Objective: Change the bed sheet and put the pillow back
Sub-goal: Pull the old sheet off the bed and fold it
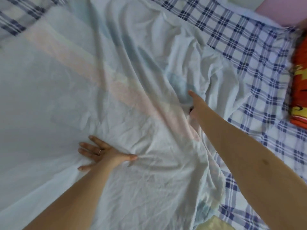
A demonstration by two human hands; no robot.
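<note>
A pale white sheet (pixel 116 80) lies wrinkled across the bed, on top of a blue-and-white plaid sheet (pixel 245 52) that shows at the right and the top left. My left hand (pixel 101 155) presses flat on the white sheet, fingers spread, a ring on one finger. My right hand (pixel 195 105) reaches into a raised fold near the sheet's right edge. Its thumb sticks out and its fingers curl into the cloth, mostly hidden by the fold. A red-and-yellow pillow (pixel 299 83) lies at the right edge on the plaid sheet.
A pink surface (pixel 275 10) shows at the top right corner. A bit of yellow cloth (pixel 214 224) peeks out at the bottom edge below the white sheet. The white sheet is smoother on the left and bunched on the right.
</note>
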